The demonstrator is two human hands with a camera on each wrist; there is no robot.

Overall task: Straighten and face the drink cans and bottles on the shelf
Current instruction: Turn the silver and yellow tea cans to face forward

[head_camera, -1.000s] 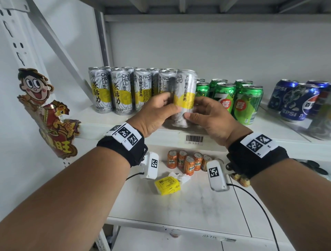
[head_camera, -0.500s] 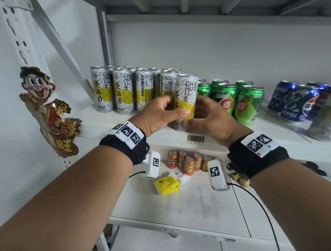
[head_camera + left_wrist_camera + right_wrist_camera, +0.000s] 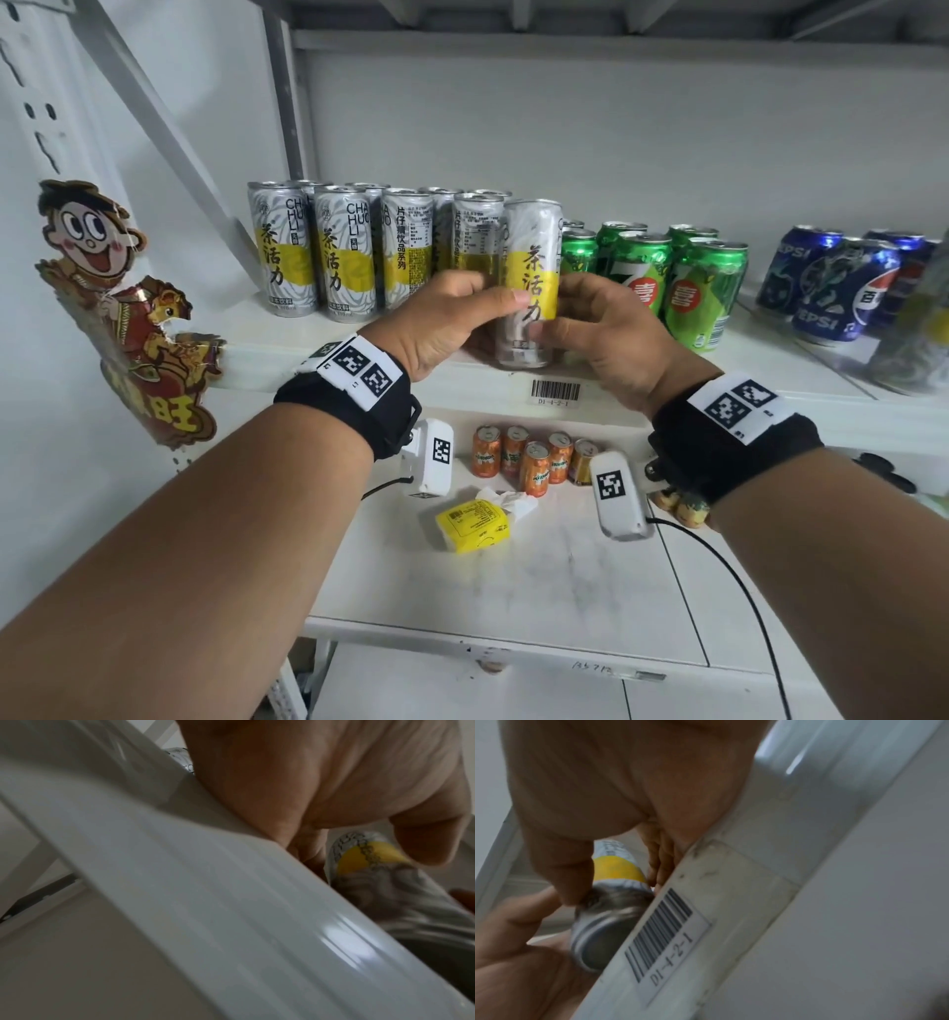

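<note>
Held tea can (image 3: 529,288): yellow band w/ black 茶活力, front out. Two leftmost silver cans (image 3: 313,252) read CHA HUO LI + 茶活力; next can (image 3: 405,246) shows its side, 片仔癀饮品系列. Green cans (image 3: 693,288): red spot w/ 喜 (7-Up logo). Blue cans (image 3: 832,288): PEPSI, 百. Shelf-edge barcode label (image 3: 664,935): D1-4-2-1. Cartoon cutout (image 3: 128,318): 旺. Small orange cans (image 3: 534,467) too small to read.

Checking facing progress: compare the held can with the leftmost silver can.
The held can is gripped by the left hand and right hand at the shelf edge; the leftmost can stands free, further back. Both show yellow-banded fronts.
</note>
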